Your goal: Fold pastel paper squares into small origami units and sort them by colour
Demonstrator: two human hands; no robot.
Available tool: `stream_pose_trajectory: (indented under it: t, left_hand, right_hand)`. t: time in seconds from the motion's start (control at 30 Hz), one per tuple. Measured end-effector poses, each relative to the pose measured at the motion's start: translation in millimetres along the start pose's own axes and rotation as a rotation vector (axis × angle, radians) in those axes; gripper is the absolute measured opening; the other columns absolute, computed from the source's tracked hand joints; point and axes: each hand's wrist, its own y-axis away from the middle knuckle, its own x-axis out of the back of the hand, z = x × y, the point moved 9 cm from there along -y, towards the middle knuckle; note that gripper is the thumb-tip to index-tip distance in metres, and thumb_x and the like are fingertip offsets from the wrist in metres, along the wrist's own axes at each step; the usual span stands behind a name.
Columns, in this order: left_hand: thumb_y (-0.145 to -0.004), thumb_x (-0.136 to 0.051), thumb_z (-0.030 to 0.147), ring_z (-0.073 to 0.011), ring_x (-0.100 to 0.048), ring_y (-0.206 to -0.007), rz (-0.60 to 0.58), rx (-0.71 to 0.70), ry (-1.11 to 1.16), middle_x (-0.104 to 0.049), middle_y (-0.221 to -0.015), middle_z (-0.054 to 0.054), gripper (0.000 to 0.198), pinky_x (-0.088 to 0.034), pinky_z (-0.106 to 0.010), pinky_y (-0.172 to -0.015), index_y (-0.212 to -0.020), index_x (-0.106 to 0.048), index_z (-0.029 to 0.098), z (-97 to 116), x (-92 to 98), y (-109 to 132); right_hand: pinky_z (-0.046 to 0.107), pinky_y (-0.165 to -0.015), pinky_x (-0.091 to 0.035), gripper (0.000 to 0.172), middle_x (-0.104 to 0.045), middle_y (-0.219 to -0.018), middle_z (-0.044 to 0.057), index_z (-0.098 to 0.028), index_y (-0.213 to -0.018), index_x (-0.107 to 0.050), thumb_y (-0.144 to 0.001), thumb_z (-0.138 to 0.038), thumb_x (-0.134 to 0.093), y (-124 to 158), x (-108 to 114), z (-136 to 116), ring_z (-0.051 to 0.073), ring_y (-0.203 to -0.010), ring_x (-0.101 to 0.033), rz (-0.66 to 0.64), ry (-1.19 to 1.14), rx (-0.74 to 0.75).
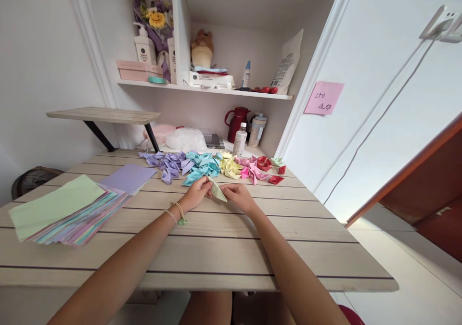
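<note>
A small folded piece of pale green paper (218, 191) is held over the middle of the table. My left hand (197, 192), with bracelets at its wrist, pinches the paper's left end. My right hand (238, 196) is closed at the paper's right side, its fingertips against the edge. Just beyond my hands lies a row of folded paper pieces: purple (173, 164), blue (202, 164), yellow (230, 165), pink (253, 170) and red (276, 179). Some of the red ones look like little boats.
A fanned stack of coloured paper sheets (72, 209) lies on the left of the slatted table (216, 253). Behind the row stand a clear bottle (240, 140), a red jug (238, 123) and a tumbler (257, 130). A small raised shelf (104, 115) stands at the back left.
</note>
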Motion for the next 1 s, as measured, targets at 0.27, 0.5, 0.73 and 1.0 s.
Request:
stream_pose_trajectory:
  t: [0.27, 0.5, 0.73, 1.0]
  left_hand:
    - [-0.078, -0.053, 0.041, -0.0108, -0.052, -0.056, -0.002, -0.018, -0.028, -0.052, -0.060, 0.003, 0.027, -0.047, -0.025, -0.058, -0.074, -0.055, 0.015, 5.6, -0.8, 0.8]
    - [-0.075, -0.058, 0.037, -0.0106, -0.052, -0.055, -0.025, -0.019, -0.043, -0.056, -0.066, -0.001, 0.026, -0.046, -0.024, -0.053, -0.083, -0.060, 0.012, 7.8, -6.5, 1.7]
    - [-0.066, -0.068, 0.031, -0.0137, -0.055, -0.070, 0.052, -0.081, -0.095, -0.060, -0.076, -0.005, 0.029, -0.048, -0.026, -0.065, -0.087, -0.063, 0.012, 11.8, -1.0, 2.8]
    - [-0.064, -0.071, 0.030, -0.0150, -0.056, -0.078, 0.059, -0.102, -0.084, -0.061, -0.085, -0.007, 0.035, -0.048, -0.030, -0.074, -0.092, -0.065, 0.011, 15.3, 1.8, 1.6]
  right_hand:
    - [0.019, -0.051, -0.032, 0.027, -0.049, -0.054, -0.003, -0.012, -0.073, -0.069, -0.071, -0.028, -0.047, 0.3, 0.0, -0.8, 0.009, -0.052, -0.040, -0.002, 0.022, 0.002]
    - [0.018, -0.044, -0.027, 0.037, -0.046, -0.046, -0.007, -0.014, -0.093, -0.066, -0.062, -0.017, -0.045, -3.1, 4.3, 12.7, 0.007, -0.043, -0.034, 0.031, 0.117, -0.057]
    - [0.017, -0.041, -0.026, 0.033, -0.044, -0.043, -0.009, -0.015, -0.087, -0.062, -0.058, -0.016, -0.048, -1.2, 7.8, 14.5, 0.006, -0.039, -0.033, 0.047, 0.093, -0.077]
    - [0.019, -0.046, -0.038, 0.022, -0.055, -0.050, -0.005, -0.015, -0.083, -0.059, -0.063, -0.022, -0.051, -3.1, 9.2, 19.7, 0.009, -0.043, -0.046, 0.066, 0.021, -0.092]
